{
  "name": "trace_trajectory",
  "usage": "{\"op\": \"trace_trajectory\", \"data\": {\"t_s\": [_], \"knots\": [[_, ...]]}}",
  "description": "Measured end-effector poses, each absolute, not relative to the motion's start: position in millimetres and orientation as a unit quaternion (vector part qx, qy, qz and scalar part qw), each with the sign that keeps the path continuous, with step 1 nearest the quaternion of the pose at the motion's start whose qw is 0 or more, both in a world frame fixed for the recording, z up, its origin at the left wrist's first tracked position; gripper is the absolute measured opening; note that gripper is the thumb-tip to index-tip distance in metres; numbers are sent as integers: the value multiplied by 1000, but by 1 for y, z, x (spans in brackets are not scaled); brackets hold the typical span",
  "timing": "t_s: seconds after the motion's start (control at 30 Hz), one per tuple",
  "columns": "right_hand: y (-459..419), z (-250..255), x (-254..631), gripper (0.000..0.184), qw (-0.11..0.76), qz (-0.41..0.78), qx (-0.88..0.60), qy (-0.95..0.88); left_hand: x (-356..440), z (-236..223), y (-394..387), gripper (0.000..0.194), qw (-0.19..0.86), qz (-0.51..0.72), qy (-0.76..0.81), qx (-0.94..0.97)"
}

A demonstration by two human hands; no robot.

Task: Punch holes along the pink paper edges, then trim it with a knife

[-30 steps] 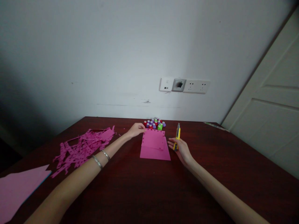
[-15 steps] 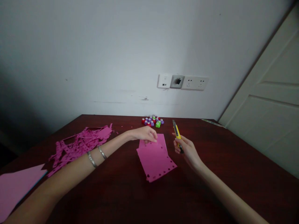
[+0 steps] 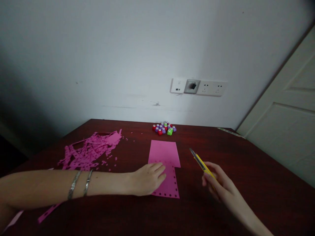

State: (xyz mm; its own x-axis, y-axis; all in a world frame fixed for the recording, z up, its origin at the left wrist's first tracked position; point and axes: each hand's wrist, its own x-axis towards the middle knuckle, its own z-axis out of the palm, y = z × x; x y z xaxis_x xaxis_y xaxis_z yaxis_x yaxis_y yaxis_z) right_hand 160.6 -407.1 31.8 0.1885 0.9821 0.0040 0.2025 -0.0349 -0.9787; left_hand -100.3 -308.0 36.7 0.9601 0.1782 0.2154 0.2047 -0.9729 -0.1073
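Note:
My left hand [image 3: 147, 178] lies flat, fingers stretched, on a pink sheet of paper [image 3: 169, 186] with punched holes along its right and near edges. Just beyond, a plain-looking pink sheet [image 3: 164, 150] meets or overlaps the far edge of that one; which lies on top I cannot tell. To the right, my right hand [image 3: 219, 182] grips a yellow utility knife [image 3: 203, 165]. Its blade is out and points up and to the left, away from the papers' right edge and above the table.
A heap of pink paper strips and scraps [image 3: 91, 149] covers the table's left side, with tiny punched bits around it. Several small red, purple and green craft punches [image 3: 169, 131] stand near the wall. A thin ruler-like strip [image 3: 231, 132] lies at the far right edge of the brown table [image 3: 197, 216].
My left hand has come nearer and flattened out on the punched sheet, which now lies straighter. My right hand has moved right and nearer with the knife, whose blade tilts more to the left.

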Motion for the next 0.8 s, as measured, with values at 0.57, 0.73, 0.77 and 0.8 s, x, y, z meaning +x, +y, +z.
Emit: {"op": "trace_trajectory", "data": {"t_s": [0.57, 0.73, 0.77, 0.8], "knots": [[-374, 70, 150, 31, 206, 268, -593, -731, -122, 48, -307, 27, -189, -27, -48, -980], [-381, 61, 144, 28, 199, 265, -620, -711, -116, 33, -313, 53, -160, -44, -161, -973], [-383, 60, 144, 29, 203, 265, -624, -706, -114, 32, -315, 55, -136, -38, -167, -976], [-385, 59, 143, 30, 209, 265, -628, -701, -112, 32, -317, 55, -110, -30, -161, -980]]}}
